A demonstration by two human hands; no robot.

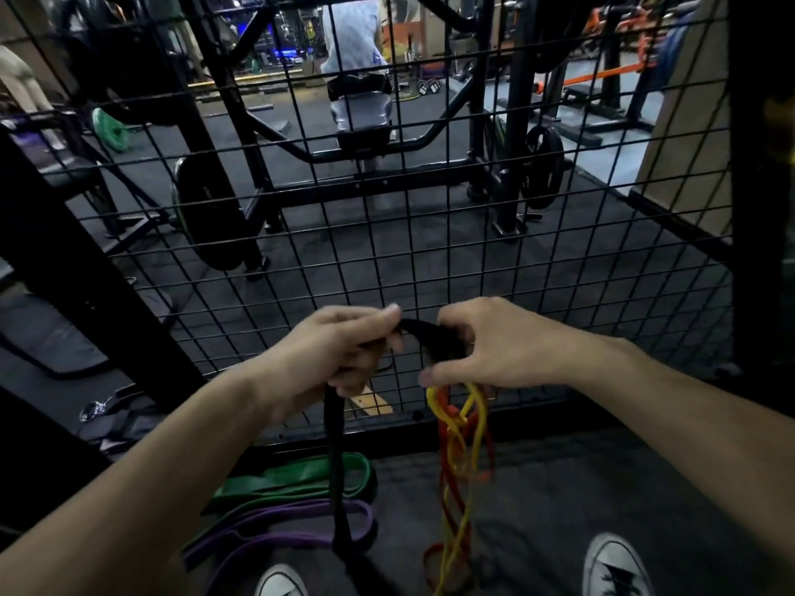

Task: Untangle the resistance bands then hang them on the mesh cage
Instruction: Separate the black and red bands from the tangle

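Black resistance band [335, 466]: we hold it at waist height in front of the mesh cage [430, 260]. Its top spans both our hands and one long run hangs straight down from the left to the floor. We judge it is held up high so its own weight pulls it free of the others.

Yellow and red bands [462, 449]: a twisted bundle hanging below the right hand, the two colours wound round each other down to the floor. Still tangled, not yet hung.

Green band [297, 477] and purple band [275, 531]: lying folded on the floor beside the foot of the cage, the black run crossing in front of them. Nothing hangs on the mesh as yet.

Left hand [340, 350]: palm down, fingers curled round the black band, thumb tip pinching its upper edge.

Right hand [486, 346]: palm down, fingers curled over the other end of the black loop, thumb out toward the left. The yellow and red strands emerge under it; we cannot tell which fingers carry them.

Both forearms reach forward, level, wrists near each other.

Our white-toed sneakers [615, 565]: on the dark floor below.
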